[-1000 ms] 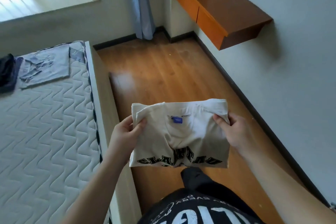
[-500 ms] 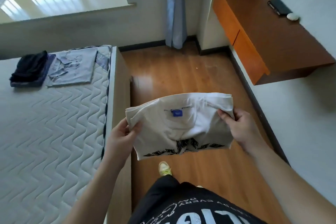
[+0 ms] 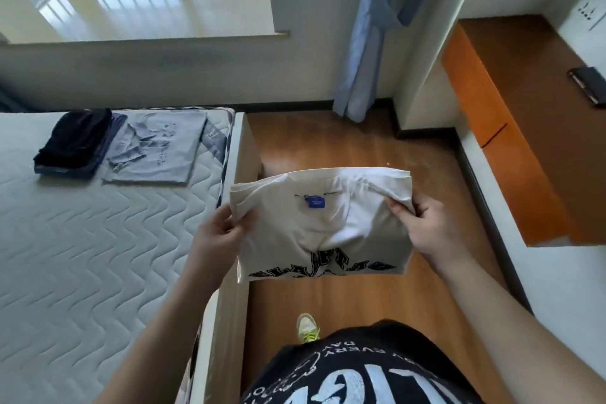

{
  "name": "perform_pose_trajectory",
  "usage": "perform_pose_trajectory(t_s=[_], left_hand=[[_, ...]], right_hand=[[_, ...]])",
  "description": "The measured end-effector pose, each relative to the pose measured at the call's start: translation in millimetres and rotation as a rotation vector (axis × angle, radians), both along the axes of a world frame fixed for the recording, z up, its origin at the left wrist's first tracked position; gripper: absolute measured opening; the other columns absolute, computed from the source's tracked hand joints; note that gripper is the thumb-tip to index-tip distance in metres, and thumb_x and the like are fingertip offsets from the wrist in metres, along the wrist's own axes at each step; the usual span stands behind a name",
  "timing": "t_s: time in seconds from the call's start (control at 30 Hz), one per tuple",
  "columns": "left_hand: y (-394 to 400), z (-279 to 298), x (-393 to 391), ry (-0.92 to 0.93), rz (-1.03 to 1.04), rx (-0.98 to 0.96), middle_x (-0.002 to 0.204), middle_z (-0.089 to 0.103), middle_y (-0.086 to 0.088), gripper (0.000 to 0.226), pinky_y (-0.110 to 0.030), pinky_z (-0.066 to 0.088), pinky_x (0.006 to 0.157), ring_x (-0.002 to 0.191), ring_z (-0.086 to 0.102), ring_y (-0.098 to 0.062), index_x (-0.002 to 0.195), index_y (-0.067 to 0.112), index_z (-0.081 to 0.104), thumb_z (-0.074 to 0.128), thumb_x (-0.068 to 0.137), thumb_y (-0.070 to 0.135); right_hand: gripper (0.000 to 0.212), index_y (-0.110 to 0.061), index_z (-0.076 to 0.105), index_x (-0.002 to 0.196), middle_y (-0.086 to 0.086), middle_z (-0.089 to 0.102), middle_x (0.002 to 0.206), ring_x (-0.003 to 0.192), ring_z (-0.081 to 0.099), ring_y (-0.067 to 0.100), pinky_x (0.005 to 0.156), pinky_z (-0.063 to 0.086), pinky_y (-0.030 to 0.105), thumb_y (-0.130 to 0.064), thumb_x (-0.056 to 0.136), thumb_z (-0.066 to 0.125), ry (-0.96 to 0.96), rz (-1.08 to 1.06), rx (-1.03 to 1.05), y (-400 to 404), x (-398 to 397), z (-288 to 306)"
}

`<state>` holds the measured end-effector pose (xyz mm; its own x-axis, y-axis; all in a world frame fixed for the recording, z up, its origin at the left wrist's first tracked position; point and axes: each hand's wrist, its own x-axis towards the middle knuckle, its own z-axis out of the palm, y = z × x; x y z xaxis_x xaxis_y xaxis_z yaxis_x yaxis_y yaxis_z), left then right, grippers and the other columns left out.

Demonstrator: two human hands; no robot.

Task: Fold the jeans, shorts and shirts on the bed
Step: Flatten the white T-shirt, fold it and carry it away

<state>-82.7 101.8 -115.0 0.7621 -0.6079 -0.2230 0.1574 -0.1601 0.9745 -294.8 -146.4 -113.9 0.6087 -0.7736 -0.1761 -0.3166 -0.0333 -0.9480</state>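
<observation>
While you stand beside the bed (image 3: 98, 256), count left to right: one dark folded pile (image 3: 73, 144) and one folded grey shirt (image 3: 160, 147) lie far left on the mattress, touching, and one cream shirt (image 3: 323, 226) hangs in the air over the floor, near right of them. Its long axis runs left to right between your hands. Your left hand (image 3: 218, 239) pinches its left edge and your right hand (image 3: 426, 226) pinches its right edge, fingers curled on cloth; the left is nearer the bed
</observation>
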Motion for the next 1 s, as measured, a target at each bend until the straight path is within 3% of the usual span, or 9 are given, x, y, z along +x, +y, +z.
perform_pose_trajectory(t_s=[0.2,0.3,0.43,0.5,0.57,0.73,0.87,1.0], left_hand=[[-45.7,2.8,66.2,0.005,0.067,-0.010,0.095,0.076,-0.004,0.026,-0.024,0.056,0.069,0.082,0.068,-0.011,0.104,0.034,0.074,0.063,0.082,0.023],[-72.2,-4.4,96.7,0.030,0.119,0.009,0.098,0.076,-0.004,0.027,-0.029,0.058,0.076,0.086,0.069,-0.014,0.103,0.036,0.074,0.063,0.082,0.024],[-114.0,-16.1,131.1,0.057,0.222,0.009,0.098,0.076,-0.004,0.028,-0.031,0.058,0.073,0.087,0.070,-0.016,0.105,0.036,0.073,0.062,0.082,0.024],[-135.7,-19.2,145.3,0.072,0.280,0.011,0.101,0.075,-0.005,0.029,-0.039,0.057,0.080,0.094,0.070,-0.022,0.108,0.036,0.072,0.062,0.085,0.021],[-153.0,-21.3,157.3,0.076,0.325,0.021,0.105,0.075,-0.005,0.031,-0.042,0.056,0.086,0.100,0.069,-0.025,0.111,0.035,0.071,0.061,0.092,0.013],[-180.3,-13.7,182.4,0.094,0.476,0.003,0.100,0.075,-0.008,0.036,-0.032,0.059,0.079,0.094,0.070,-0.020,0.102,0.029,0.075,0.055,0.095,0.001],[-173.6,-17.7,202.0,0.149,0.663,0.011,0.101,0.075,-0.010,0.021,-0.048,0.054,0.090,0.102,0.068,-0.032,0.101,0.022,0.074,0.060,0.095,0.008],[-156.1,-26.3,231.3,0.150,0.772,0.031,0.099,0.076,0.000,0.026,-0.038,0.055,0.087,0.095,0.070,-0.016,0.095,0.035,0.076,0.061,0.095,0.014]], right_hand=[[0.014,-0.040,0.073,0.090,-0.012,0.075,0.090,0.081,0.070,0.005,0.064,0.053,0.016,-0.027,0.091,0.067,-0.011,0.051,0.038,-49.6,74.3,1.7],[0.012,-0.036,0.074,0.092,-0.008,0.076,0.092,0.086,0.071,0.012,0.073,0.056,0.028,-0.025,0.091,0.068,-0.028,0.069,0.082,-87.3,113.6,-8.0],[0.018,-0.041,0.073,0.091,-0.010,0.075,0.092,0.084,0.071,0.010,0.069,0.054,0.023,-0.025,0.093,0.065,-0.065,0.102,0.110,-139.5,172.7,-25.7],[0.015,-0.040,0.073,0.093,-0.009,0.075,0.092,0.083,0.071,0.008,0.072,0.055,0.027,-0.027,0.093,0.065,-0.062,0.173,0.119,-165.1,202.8,-31.8],[0.016,-0.041,0.072,0.097,-0.011,0.075,0.096,0.086,0.071,0.005,0.070,0.054,0.023,-0.027,0.092,0.065,-0.056,0.255,0.142,-187.9,230.9,-32.6],[0.018,-0.037,0.075,0.099,-0.010,0.075,0.098,0.085,0.067,-0.001,0.069,0.053,0.016,-0.025,0.087,0.069,-0.069,0.482,0.171,-232.3,302.9,-21.7],[0.015,-0.033,0.075,0.102,-0.007,0.075,0.101,0.089,0.069,0.004,0.068,0.054,0.017,-0.028,0.090,0.068,-0.053,0.592,0.181,-242.6,364.1,-19.2],[0.024,-0.030,0.074,0.105,-0.003,0.075,0.101,0.089,0.070,0.007,0.066,0.054,0.020,-0.042,0.085,0.069,-0.028,0.700,0.195,-230.1,431.4,-20.8]])
